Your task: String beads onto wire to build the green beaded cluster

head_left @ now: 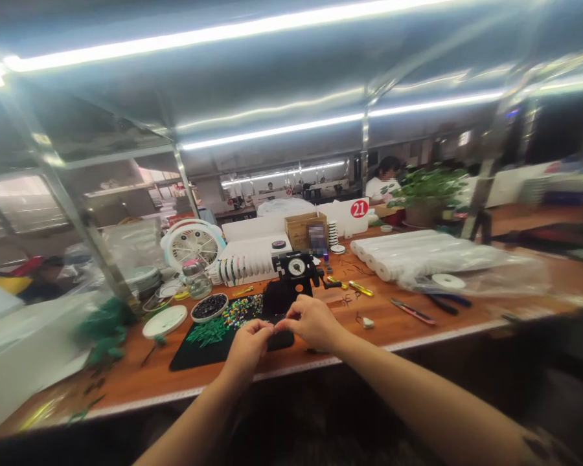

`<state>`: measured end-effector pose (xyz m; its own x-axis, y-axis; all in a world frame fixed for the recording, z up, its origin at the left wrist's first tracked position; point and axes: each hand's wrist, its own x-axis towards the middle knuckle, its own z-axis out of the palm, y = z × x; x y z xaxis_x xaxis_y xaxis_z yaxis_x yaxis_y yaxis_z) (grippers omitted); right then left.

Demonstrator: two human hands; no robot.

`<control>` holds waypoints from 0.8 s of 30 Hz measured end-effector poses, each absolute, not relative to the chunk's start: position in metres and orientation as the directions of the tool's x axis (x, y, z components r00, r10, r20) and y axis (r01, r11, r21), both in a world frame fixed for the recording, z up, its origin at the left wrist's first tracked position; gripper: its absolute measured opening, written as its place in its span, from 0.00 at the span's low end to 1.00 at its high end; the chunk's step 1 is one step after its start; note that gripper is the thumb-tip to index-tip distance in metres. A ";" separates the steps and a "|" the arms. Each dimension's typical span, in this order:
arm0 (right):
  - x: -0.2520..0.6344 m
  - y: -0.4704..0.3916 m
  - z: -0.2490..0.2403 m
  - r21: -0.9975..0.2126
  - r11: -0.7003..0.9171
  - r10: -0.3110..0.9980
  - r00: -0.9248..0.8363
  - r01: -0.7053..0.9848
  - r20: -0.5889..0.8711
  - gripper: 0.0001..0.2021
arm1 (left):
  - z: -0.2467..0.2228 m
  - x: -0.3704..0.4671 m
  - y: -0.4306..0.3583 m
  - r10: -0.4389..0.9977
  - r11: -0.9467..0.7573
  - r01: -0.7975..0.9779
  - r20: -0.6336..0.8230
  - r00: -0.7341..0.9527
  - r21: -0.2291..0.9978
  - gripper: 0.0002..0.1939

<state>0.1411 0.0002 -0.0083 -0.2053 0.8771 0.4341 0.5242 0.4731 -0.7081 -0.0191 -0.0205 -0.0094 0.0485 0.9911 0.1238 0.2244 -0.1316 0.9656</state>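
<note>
Your left hand (247, 343) and right hand (315, 323) meet tip to tip near the bench's front edge, each narrowed to a pinch of thumb and finger; whatever sits between them is too small to make out, so I can't tell what you hold. You seem to be in a fine, two-handed fingertip step, and the next move looks to call for steady pinches and a close eye on that meeting point. Under and around your hands lies the black mat (183, 358), with green pieces (206, 332) and mixed beads (238, 312) loose on it, and a dish (208, 320) of dark beads (210, 305) at its rear left. Just behind your hands stands a black device with a dial (297, 266). Toward the bench's right end lie a red-handled tool (412, 312) and wrapped rolls (393, 255).
</note>
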 end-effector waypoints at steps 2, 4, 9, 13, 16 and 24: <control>0.134 -0.010 -0.017 -0.776 0.404 0.913 -0.265 0.484 0.310 0.09 | -0.011 -0.018 -0.021 0.996 -0.079 0.171 0.070 0.057 0.982 0.10; 0.128 -0.019 -0.026 -0.798 0.384 0.920 -0.263 0.464 0.289 0.05 | -0.012 -0.017 -0.021 0.997 -0.059 0.132 0.051 0.064 0.990 0.11; 0.129 -0.029 -0.032 -0.381 0.722 0.644 -0.360 0.577 0.675 0.08 | -0.009 -0.020 -0.027 0.992 -0.108 0.200 0.094 0.081 0.974 0.12; 0.132 -0.011 -0.021 -0.443 0.726 0.684 -0.493 0.526 0.537 0.08 | -0.008 -0.025 -0.035 0.869 -0.495 0.569 0.376 0.323 0.656 0.07; 0.129 0.009 -0.015 -0.587 0.630 0.775 -0.462 0.509 0.431 0.06 | -0.017 -0.029 -0.035 0.770 -0.607 0.719 0.472 0.428 0.338 0.12; 0.135 0.012 -0.013 -0.645 0.581 0.814 -0.364 0.497 0.453 0.05 | -0.020 -0.024 -0.027 0.736 -0.665 0.559 0.561 0.379 0.495 0.08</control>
<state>0.1352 0.0122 -0.0126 -0.3636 0.8141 0.4529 0.4966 0.5807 -0.6451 -0.0240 -0.0266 -0.0203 0.3785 0.7359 0.5614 0.5594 -0.6651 0.4947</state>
